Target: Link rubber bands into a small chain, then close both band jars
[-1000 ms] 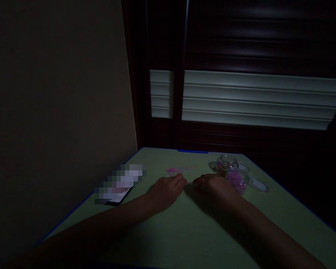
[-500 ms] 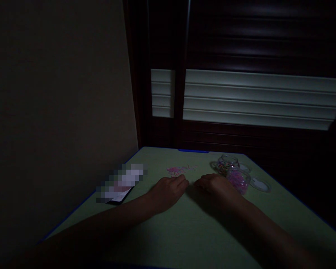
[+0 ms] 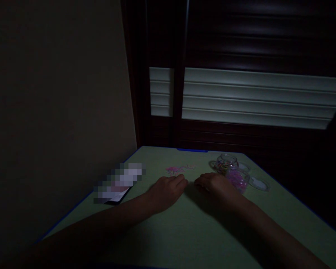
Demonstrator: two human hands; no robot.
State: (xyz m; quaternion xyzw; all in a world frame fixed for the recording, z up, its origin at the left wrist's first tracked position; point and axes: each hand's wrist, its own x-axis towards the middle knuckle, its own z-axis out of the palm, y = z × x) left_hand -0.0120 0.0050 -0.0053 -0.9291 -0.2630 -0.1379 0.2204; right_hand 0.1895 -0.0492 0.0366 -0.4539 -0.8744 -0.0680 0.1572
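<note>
My left hand (image 3: 169, 189) hovers over the middle of the pale green table (image 3: 168, 235), its fingers pinched together. Facing it across a small gap is my right hand (image 3: 217, 188), fingers also curled into a pinch. Whatever either hand holds is too small or hidden to make out. Just beyond the left fingertips lies a loose pile of thin pink pieces (image 3: 175, 170). Close behind my right hand, a clear jar with pink and purple pieces (image 3: 238, 180) leans over, partly covered by that hand. Another clear jar (image 3: 226, 161), with multicoloured small pieces, stands behind it.
Two round clear lids (image 3: 260, 184) lie right of the jars. A flat dark-edged object (image 3: 116, 198), mostly pixelated, rests near the table's left edge. A wall (image 3: 61, 82) rises on the left, and dark wooden panels with pale slats (image 3: 252, 99) stand behind the table.
Both hands keep almost the same pose and place. The whole view has shifted very slightly, and the things on the table have not visibly moved.
</note>
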